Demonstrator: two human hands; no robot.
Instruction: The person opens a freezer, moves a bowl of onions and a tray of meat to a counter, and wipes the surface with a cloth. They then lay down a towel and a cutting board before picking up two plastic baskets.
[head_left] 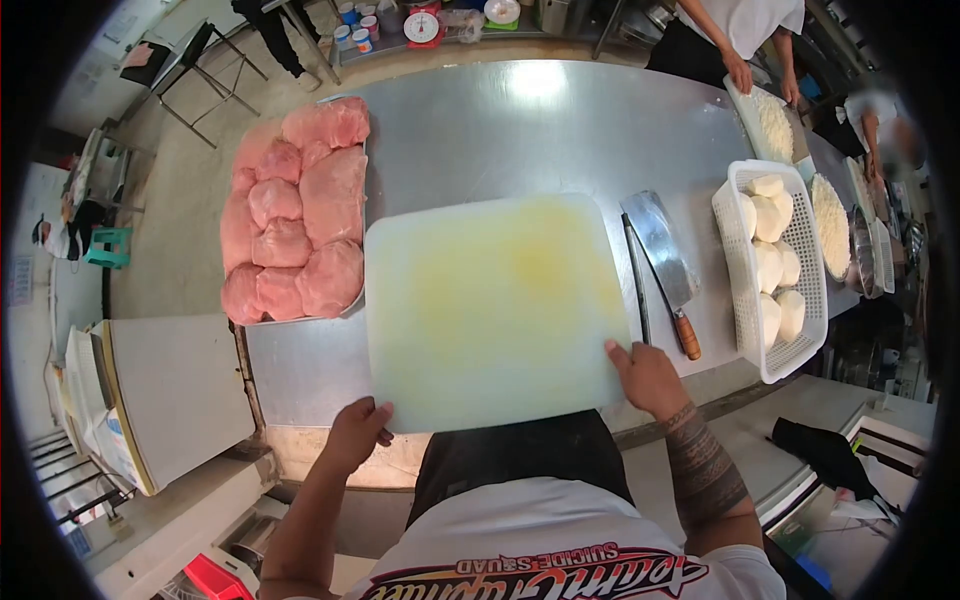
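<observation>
A white cutting board (480, 310) with yellowish stains lies in front of me on the metal table. My left hand (362, 436) is closed on its near left corner, thumb toward the edge. At the near right corner, my right hand (648, 380) grips the board with the thumb on top. Just right of the board rest a wide-bladed cleaver (664, 250) with a wooden handle and a thin dark rod (637, 285). Large pieces of raw pink meat (300, 215) are piled on a tray to the left, close beside the board.
A white perforated basket (740, 250) of peeled white vegetables (775, 215) stands at the right. Beyond it, another person's hands (740, 75) are over a board of shredded white food (770, 125). A red scale (423, 28) sits on a far shelf. A stool (195, 75) stands far left.
</observation>
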